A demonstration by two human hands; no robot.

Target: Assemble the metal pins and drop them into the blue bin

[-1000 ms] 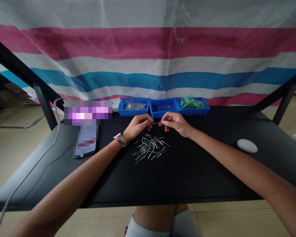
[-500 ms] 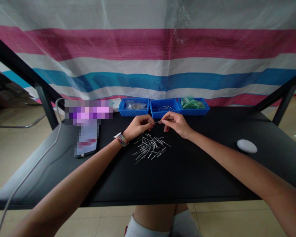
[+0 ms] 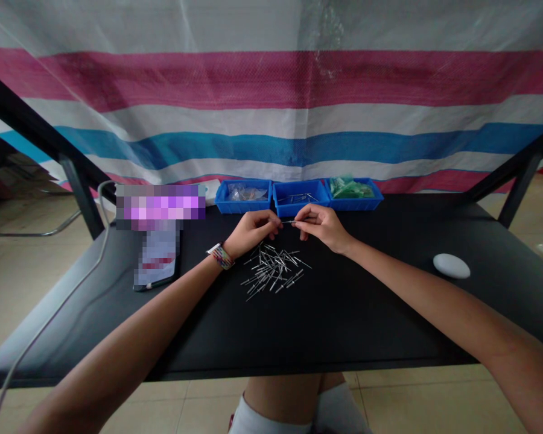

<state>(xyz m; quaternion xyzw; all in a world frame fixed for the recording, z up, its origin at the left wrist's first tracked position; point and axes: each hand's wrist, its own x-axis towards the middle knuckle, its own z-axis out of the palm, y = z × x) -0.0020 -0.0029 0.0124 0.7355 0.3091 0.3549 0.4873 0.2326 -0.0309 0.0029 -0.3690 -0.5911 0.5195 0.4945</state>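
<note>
Between my two hands a thin silvery pop rivet lies level, one end in each pinch. My left hand, with a woven band at the wrist, has thumb and fingertips closed on its left end. From the right, my right hand pinches the other end, its lower fingers curled beneath. Below both hands, a loose pile of pop rivets is spread on the black table. Just behind the hands stands the middle blue bin, with a few rivets inside.
A left blue bin holds clear plastic bags; a right blue bin holds green plastic. A phone lies on the left near a white cable. A white oval object sits at right. Striped sheeting hangs behind.
Both hands stay nearly in place, still pinching the rivet. A little more of the rivet shows between the fingertips now. The whole view has shifted slightly.
</note>
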